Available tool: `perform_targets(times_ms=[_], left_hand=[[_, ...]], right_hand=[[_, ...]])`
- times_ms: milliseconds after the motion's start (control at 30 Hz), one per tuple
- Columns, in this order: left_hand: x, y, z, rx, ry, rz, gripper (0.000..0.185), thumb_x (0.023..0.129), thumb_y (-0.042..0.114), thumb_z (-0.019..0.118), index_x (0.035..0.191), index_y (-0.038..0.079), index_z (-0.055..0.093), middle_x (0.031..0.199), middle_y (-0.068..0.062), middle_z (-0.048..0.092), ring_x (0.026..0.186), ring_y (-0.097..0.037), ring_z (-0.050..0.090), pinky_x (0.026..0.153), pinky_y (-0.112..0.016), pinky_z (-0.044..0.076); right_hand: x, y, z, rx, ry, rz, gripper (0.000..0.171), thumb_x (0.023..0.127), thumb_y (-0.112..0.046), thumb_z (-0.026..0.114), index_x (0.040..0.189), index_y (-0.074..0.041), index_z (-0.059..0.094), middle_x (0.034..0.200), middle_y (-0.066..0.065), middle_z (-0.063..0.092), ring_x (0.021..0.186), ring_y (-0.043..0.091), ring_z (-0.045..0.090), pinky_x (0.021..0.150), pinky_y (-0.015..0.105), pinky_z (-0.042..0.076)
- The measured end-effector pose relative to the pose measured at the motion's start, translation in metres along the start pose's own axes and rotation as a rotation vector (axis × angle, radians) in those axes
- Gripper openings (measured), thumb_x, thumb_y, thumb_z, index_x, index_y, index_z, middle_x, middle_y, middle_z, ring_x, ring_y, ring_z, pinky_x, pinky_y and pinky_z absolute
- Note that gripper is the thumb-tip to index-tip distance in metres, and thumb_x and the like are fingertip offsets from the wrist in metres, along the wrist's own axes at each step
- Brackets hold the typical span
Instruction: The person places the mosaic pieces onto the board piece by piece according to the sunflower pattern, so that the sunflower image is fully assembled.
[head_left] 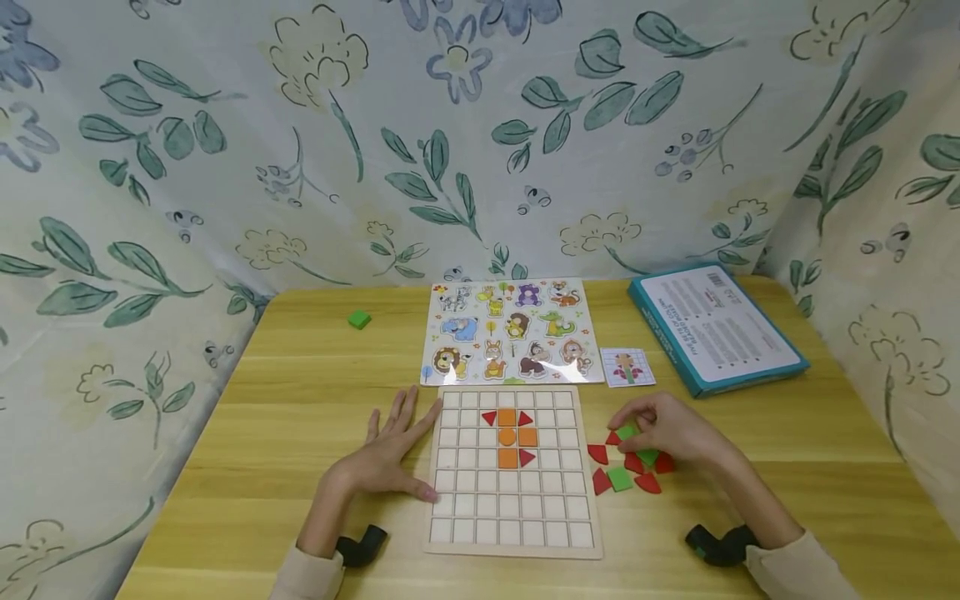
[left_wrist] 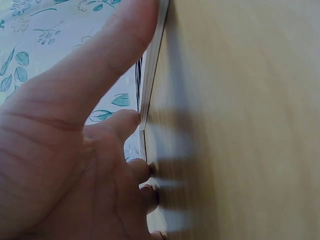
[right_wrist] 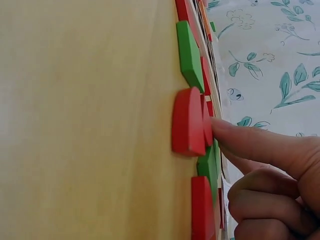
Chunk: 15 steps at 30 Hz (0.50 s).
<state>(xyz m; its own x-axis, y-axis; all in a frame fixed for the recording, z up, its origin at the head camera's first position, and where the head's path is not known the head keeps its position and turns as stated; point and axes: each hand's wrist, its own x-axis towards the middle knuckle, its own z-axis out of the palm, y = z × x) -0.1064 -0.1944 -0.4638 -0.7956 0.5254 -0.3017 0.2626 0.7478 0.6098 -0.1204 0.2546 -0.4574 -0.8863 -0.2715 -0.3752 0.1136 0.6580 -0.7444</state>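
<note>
A light wooden grid board (head_left: 487, 527) lies in the middle of the table. In its upper cells sit three orange squares (head_left: 527, 437), an orange circle (head_left: 507, 437) and three red triangles (head_left: 527, 457). My left hand (head_left: 384, 458) rests at the board's left side, fingers spread, index finger and thumb touching its edge. To the right, my right hand (head_left: 671, 429) is over a loose group of green squares (head_left: 619, 479) and red pieces (head_left: 647, 482). Thumb and index finger reach down around a small red piece (head_left: 613, 437); whether they pinch it I cannot tell. Its other fingers curl inward.
Behind the board lies an animal picture puzzle (head_left: 514, 333). Beside it are a small pattern card (head_left: 627, 367) and a teal box (head_left: 723, 325). One green block (head_left: 359, 319) lies alone at the back left. A flowered cloth (head_left: 465, 150) hangs behind the table.
</note>
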Motion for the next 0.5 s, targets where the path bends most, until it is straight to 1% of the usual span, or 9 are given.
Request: perform_targets(times_ms=[133,367,500], left_hand=[[0.0004,-0.0006,0.0005,0.000,-0.003,-0.002,0.129,0.072,0.050,0.090,0.168,0.022,0.007,0.170,-0.020,-0.026,0.157,-0.042,-0.026,0.119,-0.072,-0.021],[0.0007,-0.0021,0.0005,-0.008,0.002,0.002,0.130,0.072,0.050,0.091,0.168,0.022,0.007,0.170,-0.020,-0.026,0.157,-0.043,-0.027,0.119,-0.072,-0.022],[0.0013,-0.0029,0.0007,-0.004,0.001,0.004,0.130,0.072,0.050,0.090,0.168,0.022,0.007,0.170,-0.020,-0.026,0.157,-0.043,-0.027,0.119,-0.072,-0.022]], right_hand=[[-0.0010,-0.0004,-0.0016,0.009,-0.014,0.029,0.026,0.083,-0.016,0.087,0.106,-0.009,0.078,0.063,-0.001,0.039,0.061,0.017,0.041,0.055,0.025,0.030],[0.0002,0.0000,-0.0011,0.012,-0.034,-0.020,0.027,0.084,-0.014,0.085,0.109,-0.009,0.077,0.063,-0.002,0.039,0.060,0.016,0.040,0.054,0.025,0.029],[0.0013,-0.0004,-0.0007,0.024,-0.031,-0.017,0.026,0.084,-0.015,0.086,0.108,-0.008,0.077,0.063,-0.001,0.041,0.060,0.016,0.041,0.054,0.024,0.030]])
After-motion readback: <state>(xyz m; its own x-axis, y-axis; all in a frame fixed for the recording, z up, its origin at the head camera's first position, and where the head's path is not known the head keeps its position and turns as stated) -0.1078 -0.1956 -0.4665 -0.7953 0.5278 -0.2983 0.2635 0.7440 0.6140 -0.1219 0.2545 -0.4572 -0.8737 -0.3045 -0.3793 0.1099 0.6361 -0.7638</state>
